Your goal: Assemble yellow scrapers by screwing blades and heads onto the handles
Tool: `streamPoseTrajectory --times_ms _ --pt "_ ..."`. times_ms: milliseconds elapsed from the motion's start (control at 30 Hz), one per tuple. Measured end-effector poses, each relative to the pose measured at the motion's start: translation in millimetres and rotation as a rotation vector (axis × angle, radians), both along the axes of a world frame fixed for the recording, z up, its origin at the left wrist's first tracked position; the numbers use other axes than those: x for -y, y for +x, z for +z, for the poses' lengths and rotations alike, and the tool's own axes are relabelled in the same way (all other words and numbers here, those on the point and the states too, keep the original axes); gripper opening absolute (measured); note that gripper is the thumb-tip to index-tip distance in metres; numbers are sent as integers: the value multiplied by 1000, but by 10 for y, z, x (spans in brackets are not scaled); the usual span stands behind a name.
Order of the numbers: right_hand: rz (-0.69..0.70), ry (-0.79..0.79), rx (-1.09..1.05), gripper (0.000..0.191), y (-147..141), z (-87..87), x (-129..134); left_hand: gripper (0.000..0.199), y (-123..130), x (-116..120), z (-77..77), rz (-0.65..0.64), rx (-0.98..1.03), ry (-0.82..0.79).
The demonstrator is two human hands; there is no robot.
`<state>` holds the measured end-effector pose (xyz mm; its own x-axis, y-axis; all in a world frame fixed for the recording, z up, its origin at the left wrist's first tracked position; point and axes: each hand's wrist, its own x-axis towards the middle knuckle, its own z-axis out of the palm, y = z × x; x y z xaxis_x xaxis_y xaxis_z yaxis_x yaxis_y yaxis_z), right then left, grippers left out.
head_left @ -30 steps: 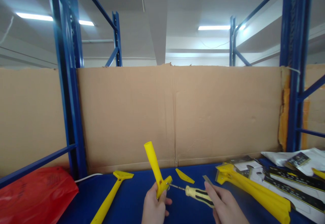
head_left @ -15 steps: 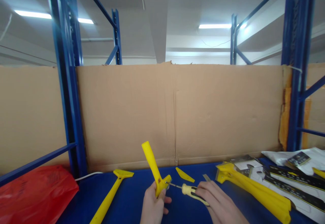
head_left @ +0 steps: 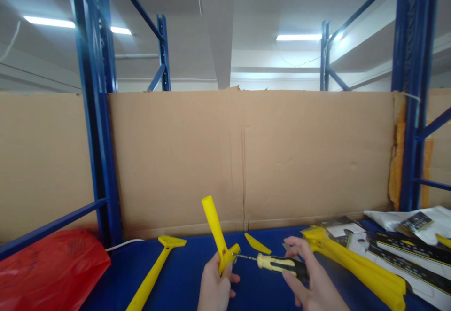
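In my left hand [head_left: 219, 285] is a yellow scraper [head_left: 215, 221], gripped at its head with the handle pointing up and slightly left. A screwdriver [head_left: 276, 263] with a cream and black handle lies nearly level, its tip against the scraper head. My right hand [head_left: 308, 273] has thumb and fingers around the rear end of that handle, in a loose pinch. Behind the screwdriver, a small flat yellow piece [head_left: 258, 244] rests on the blue surface. To the left lies another yellow scraper [head_left: 155, 271], head away from me.
Several yellow scrapers [head_left: 355, 266] lie stacked at the right, beside black and white packaging [head_left: 410, 257]. A red plastic bag [head_left: 52, 271] sits at the far left. A cardboard wall [head_left: 176, 160] and blue rack posts [head_left: 95, 113] stand behind the blue surface [head_left: 190, 259].
My right hand has loosened and turned, its fingers spreading around the end of the screwdriver handle, which now shows more. The held scraper and screwdriver have shifted slightly right in view.
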<state>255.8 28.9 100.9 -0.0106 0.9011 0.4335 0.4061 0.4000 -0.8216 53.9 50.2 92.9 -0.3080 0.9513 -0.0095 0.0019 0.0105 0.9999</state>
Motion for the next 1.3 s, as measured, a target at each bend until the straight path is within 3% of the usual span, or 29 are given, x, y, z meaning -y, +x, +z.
streamPoseTrajectory --times_ms 100,233,400,533,733,800,900,1033,1167,1300 --pt "-65 141 158 22 34 20 6 33 2 3 -45 -14 -13 11" --pt "-66 107 277 29 12 14 23 31 -18 -19 -75 -38 -40 14" --pt "-63 226 325 26 -21 -49 10 31 -31 -23 -36 -18 -60 1" --pt "45 333 363 26 -8 3 11 33 -26 -10 -22 -3 -46 -2" --pt "159 648 552 39 50 140 32 34 -37 -17 -59 -45 -60 1" --pt "149 610 580 37 53 132 37 37 -49 -31 -79 -39 -52 5" --pt "41 394 530 26 17 77 46 43 -76 -67 -135 -13 -11 22" --pt "-58 118 373 36 -34 18 54 46 -90 -101 -188 -17 24 45" --pt "-30 68 179 46 -34 19 56 40 -45 -56 -109 -14 -22 17" --pt "18 44 82 31 -61 46 81 37 -12 5 -9 -23 -37 11"
